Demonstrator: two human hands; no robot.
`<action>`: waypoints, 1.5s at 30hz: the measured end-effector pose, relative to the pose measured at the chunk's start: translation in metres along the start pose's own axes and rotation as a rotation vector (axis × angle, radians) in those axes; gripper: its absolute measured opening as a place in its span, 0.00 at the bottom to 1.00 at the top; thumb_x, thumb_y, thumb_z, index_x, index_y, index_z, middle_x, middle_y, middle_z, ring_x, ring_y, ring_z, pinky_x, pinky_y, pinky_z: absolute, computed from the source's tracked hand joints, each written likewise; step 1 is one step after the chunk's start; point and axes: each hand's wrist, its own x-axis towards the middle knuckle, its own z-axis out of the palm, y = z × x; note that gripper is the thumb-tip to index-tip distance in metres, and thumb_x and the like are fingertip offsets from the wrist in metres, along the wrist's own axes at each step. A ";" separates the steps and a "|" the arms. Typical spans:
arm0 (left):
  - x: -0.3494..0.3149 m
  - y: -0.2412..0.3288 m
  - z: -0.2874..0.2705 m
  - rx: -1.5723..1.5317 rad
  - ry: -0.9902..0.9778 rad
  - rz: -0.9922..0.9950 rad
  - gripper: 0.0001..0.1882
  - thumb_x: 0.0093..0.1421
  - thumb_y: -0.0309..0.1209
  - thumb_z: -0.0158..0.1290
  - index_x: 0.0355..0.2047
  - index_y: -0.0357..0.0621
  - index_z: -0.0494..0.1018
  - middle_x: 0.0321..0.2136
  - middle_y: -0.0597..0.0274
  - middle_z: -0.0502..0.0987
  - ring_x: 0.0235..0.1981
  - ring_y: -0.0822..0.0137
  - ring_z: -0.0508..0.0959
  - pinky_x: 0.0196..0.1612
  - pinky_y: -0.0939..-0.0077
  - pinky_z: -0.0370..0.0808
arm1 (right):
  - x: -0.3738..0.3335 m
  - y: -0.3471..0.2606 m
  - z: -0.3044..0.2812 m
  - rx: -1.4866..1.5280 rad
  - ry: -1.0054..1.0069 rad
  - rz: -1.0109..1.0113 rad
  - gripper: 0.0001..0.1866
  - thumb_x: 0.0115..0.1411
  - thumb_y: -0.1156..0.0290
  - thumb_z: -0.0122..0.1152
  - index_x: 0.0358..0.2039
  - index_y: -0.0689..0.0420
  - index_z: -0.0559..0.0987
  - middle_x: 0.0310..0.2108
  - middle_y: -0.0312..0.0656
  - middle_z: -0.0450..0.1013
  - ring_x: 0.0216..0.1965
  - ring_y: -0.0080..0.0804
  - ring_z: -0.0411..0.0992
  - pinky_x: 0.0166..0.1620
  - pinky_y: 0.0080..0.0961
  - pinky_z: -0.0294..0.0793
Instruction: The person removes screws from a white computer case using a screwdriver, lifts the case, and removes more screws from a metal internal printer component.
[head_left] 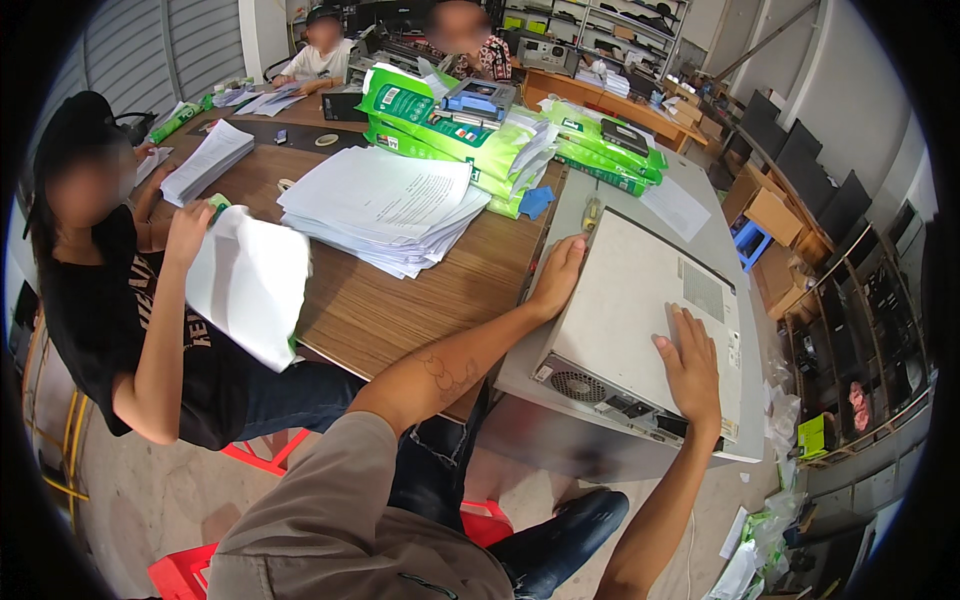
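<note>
A light grey desktop computer case point(640, 310) lies flat on the grey table, its back panel with a round fan grille and ports turned toward me. My left hand point(560, 277) rests along the case's left side, fingers stretched toward the far corner; part of them is hidden by the edge. My right hand point(690, 368) lies open on the top cover, near the right edge and just below a patch of vent holes. A screwdriver with a yellowish handle point(591, 213) lies beyond the case's far left corner, close to my left fingertips.
A thick paper stack point(385, 205) lies on the wooden table point(375, 310). Behind it, green-and-white paper packs point(430, 125) carry a blue-grey device point(478, 100). On my left a person holds a white sheet wrapper point(248, 285); two more people sit at the far end. Red stools point(485, 522) stand below.
</note>
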 end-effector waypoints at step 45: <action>0.011 0.000 -0.008 0.033 -0.106 -0.085 0.28 0.74 0.46 0.38 0.54 0.32 0.72 0.50 0.48 0.75 0.53 0.59 0.73 0.59 0.68 0.67 | -0.018 0.149 0.037 1.569 0.320 0.294 0.43 0.70 0.40 0.41 0.72 0.61 0.48 0.69 0.50 0.55 0.68 0.42 0.59 0.67 0.36 0.62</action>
